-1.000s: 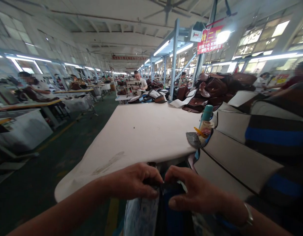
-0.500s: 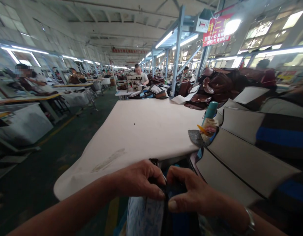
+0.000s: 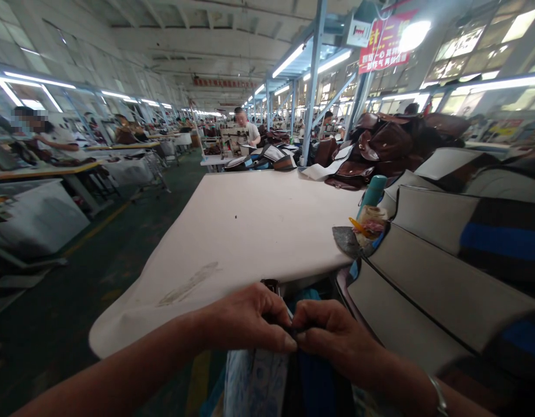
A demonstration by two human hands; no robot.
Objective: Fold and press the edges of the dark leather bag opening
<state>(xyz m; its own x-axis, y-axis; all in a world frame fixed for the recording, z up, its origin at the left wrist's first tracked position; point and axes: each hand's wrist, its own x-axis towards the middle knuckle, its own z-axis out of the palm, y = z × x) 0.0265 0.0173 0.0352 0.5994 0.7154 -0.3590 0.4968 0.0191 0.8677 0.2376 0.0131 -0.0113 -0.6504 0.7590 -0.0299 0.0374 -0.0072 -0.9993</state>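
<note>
At the far left we saw other people at sewing benches [image 3: 54,168] across the aisle, well apart from our own work. Nearer the middle lay the pale worktable [image 3: 259,226], its near edge just beyond our knuckles. Our left hand [image 3: 245,318] sat curled, thumb and fingers pressed together on the upper edge of the dark blue piece [image 3: 315,376], which hung below the table edge between both hands, with a pale printed lining [image 3: 254,382] beside it on the left. Our right hand [image 3: 332,336] met it thumb to thumb, fingertips pinching the same edge; compared with a second before, the two hands had drawn closer until they touched, and the right thumb had tucked under, so we judged the grip had tightened on one small spot of the edge, though what lay inside the pinch was hidden. To the right stood a teal bottle [image 3: 374,194] near a small pot of odds [image 3: 367,223], then a stack of grey panels [image 3: 424,272] and brown bags [image 3: 380,150] beyond
</note>
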